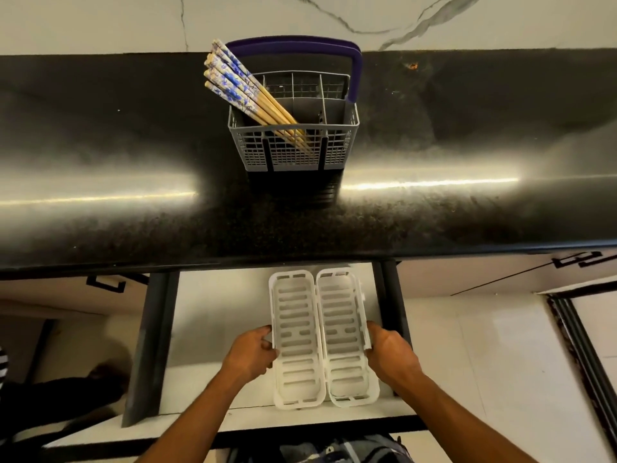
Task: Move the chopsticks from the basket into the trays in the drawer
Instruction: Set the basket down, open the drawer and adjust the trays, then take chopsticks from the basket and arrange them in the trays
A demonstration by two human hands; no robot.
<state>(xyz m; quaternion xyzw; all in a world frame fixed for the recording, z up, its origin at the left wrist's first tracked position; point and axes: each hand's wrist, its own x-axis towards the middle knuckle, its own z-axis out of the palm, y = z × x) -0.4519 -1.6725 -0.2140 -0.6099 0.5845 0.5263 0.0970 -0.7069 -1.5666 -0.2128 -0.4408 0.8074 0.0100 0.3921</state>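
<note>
Both hands' fingers (267,332) grasp 2 trays (322,339) in drawer (213,315); chopsticks (247,95) in basket (293,152).

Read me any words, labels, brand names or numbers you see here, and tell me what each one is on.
There is no readable text anywhere.
Chopsticks: blue floral pattern only, no lettering.
Basket, its purple handle, both white trays: no label or brand visible.
Orange mark on the black countertop: too small to read.

both hands, left (251,354) and right (390,354), grip two trays (322,339) in the drawer (213,315); chopsticks (248,98) lean in the basket (293,142) on the counter (467,212).
</note>
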